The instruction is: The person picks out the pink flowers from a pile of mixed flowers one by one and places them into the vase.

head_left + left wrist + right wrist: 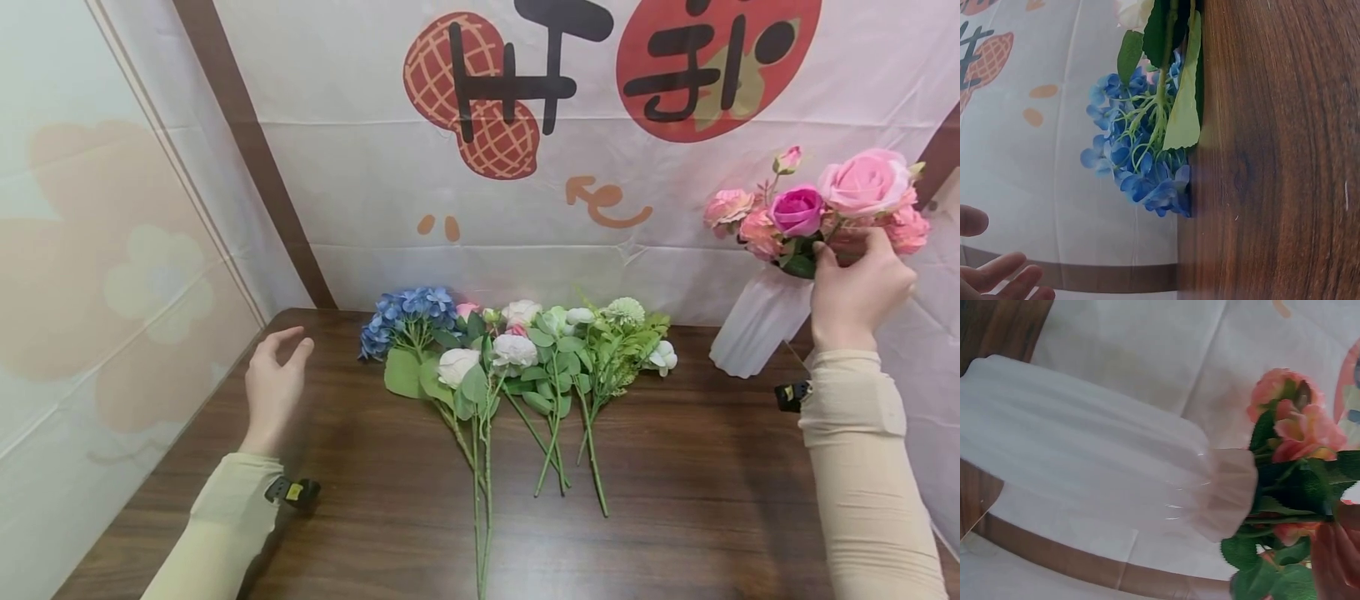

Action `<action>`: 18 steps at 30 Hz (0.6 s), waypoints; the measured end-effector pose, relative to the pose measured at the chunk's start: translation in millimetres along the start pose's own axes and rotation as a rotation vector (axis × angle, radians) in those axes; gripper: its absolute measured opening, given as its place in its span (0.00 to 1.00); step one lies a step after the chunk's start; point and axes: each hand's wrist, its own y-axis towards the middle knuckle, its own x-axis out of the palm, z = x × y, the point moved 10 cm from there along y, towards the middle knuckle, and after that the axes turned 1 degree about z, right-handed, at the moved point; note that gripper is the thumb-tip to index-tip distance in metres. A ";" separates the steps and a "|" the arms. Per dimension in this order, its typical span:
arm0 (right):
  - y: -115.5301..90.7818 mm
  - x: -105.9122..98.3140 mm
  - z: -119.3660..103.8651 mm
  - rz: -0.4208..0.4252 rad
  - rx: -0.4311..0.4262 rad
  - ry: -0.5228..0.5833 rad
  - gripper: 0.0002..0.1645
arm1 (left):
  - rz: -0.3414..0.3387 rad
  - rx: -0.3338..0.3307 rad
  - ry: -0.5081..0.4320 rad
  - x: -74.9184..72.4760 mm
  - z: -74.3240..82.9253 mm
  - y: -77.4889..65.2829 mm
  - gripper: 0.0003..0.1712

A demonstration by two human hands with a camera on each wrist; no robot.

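Pink flowers [797, 210] in a white vase [761, 325], at the far right of the tabletop [697, 500]. The right hand [858, 287] pinches a stem just above the vase; the left hand [274, 390], fingers relaxed and parted, holds nothing, apart from the blue hydrangea [412, 312]. The right-wrist view reveals the ruffled mouth, partly hidden in the head view.

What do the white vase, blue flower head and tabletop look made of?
White vase: perhaps plastic or frosted glass; smooth, ribbed, glints near the neck. Blue flower head: probably artificial, fabric-like with plastic stalks; blooms look matte, stalks smooth and pale green. Tabletop: wood or laminate, satin; brown grain under soft sheen.
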 end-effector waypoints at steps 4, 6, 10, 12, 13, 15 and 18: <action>-1.3 -7.9 -10.0 0.027 -0.051 0.054 0.13 | 0.000 0.003 -0.001 -0.5 -1.3 1.6 0.26; -1.2 -14.6 -18.0 0.062 -0.091 0.115 0.11 | 0.006 0.008 -0.002 -1.8 -0.7 2.3 0.25; -0.9 -30.4 -35.7 0.153 -0.183 0.210 0.09 | 0.015 0.008 0.001 -4.6 0.8 2.4 0.25; -0.9 -34.9 -41.9 0.177 -0.211 0.236 0.07 | 0.018 0.005 0.004 -5.7 1.4 1.7 0.25; -0.8 -36.0 -43.9 0.180 -0.215 0.244 0.07 | 0.019 0.004 0.006 -6.2 1.4 1.3 0.25; -0.6 -36.3 -45.2 0.170 -0.206 0.260 0.04 | 0.021 -0.002 0.011 -7.2 1.5 0.4 0.25; -0.7 -36.4 -43.1 0.164 -0.181 0.259 0.03 | 0.021 -0.007 0.011 -7.8 1.1 -0.1 0.25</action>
